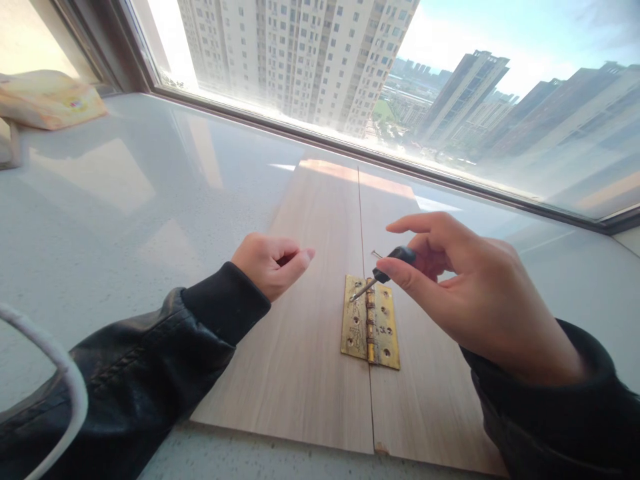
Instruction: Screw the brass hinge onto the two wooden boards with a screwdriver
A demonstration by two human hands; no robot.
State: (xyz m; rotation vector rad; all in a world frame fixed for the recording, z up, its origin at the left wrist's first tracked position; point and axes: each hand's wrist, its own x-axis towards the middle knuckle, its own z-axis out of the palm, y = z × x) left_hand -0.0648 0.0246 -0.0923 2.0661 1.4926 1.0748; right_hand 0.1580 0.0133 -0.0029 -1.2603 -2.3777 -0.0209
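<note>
My right hand (450, 280) grips a small screwdriver (397, 261) with a black handle, its metal shaft slanting down to the left. A small screw (376, 254) shows beside the tip of my right thumb, and the index finger is stretched out above it. Below lies an old brass hinge (384, 327), opened flat across the seam between two light wooden boards (300, 373). The screwdriver's tip appears over the hinge's left leaf, near one of its upper holes. Above the left board my left hand (270, 265) is curled closed, and whatever its fingers may hold is hidden.
The boards rest on a pale speckled counter (115, 193) beneath a large window (320, 133). At the far left lies a soft, pale-patterned package (50, 100). A white cable (75, 380) loops in front of my left sleeve.
</note>
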